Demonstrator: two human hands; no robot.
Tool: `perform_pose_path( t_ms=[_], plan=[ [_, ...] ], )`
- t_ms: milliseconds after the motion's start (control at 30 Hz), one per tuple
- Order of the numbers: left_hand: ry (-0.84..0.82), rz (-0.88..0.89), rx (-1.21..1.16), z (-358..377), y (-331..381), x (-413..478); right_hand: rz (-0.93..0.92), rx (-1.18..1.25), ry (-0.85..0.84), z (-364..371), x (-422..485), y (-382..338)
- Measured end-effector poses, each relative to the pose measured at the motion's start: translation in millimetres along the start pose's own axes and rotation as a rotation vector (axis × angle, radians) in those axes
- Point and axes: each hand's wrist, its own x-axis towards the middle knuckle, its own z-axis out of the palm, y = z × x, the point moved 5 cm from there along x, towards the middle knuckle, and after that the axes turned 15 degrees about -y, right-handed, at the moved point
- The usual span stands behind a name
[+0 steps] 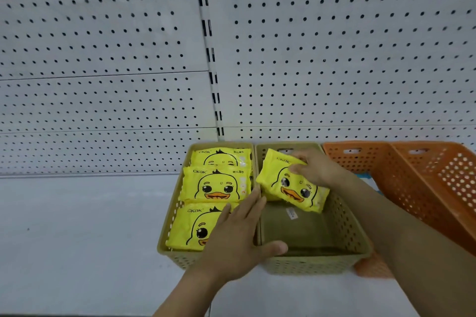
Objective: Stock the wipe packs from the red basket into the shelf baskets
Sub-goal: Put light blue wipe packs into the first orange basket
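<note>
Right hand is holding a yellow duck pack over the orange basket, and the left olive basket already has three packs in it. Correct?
Not quite. The head view shows the right hand holding the yellow duck pack over the right olive basket, not the orange basket beside it. The rest stands: the left olive basket has three packs in it.

Your wipe packs [215, 184] were bright yellow, each printed with a black-outlined cartoon duckling face, an orange beak and black lettering (the tilted wipe pack [288, 185] carried the same print). You saw khaki-green shelf baskets [309, 266], their walls patterned with rows of small holes; the orange baskets [401, 180] had the same grid. The pegboard [103, 46] was pale grey, dotted with dark holes.
</note>
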Motion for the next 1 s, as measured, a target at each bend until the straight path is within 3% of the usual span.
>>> perform_pose_path(
  t_ms=[100, 233, 367, 467, 567, 600, 767, 1000],
  plan=[
    [0.014, -0.007, 0.013, -1.2, -1.5, -0.3, 0.039, -0.071, 0.109, -13.5, 3.5, -1.2],
    [0.018, -0.01, 0.033, 0.1, -3.1, 1.4, 0.113, -0.402, -0.189, 11.0, 14.1, 0.1],
    [0.014, -0.009, 0.021, 0.5, -3.2, 2.3, 0.08, -0.296, -0.342, 46.5, 19.7, 23.4],
    [0.021, -0.013, 0.02, 0.9, -3.2, 2.2, 0.09, -0.286, -0.299, 57.4, 17.8, 31.0],
    [0.026, -0.017, 0.023, 2.0, -4.1, 2.9, 0.091, -0.65, -0.101, 57.6, 6.5, 15.3],
    [0.028, -0.02, 0.03, 2.3, -4.2, 3.3, 0.096, -0.683, -0.112, 61.8, 0.6, 12.9],
    [0.017, -0.027, 0.063, 4.7, -3.2, 4.6, 0.216, -0.668, -0.586, 105.9, -30.3, 31.1],
    [-0.024, -0.018, 0.105, 4.9, 2.2, 1.0, 0.301, -0.65, -0.566, 101.2, -29.5, 26.7]
  ],
)
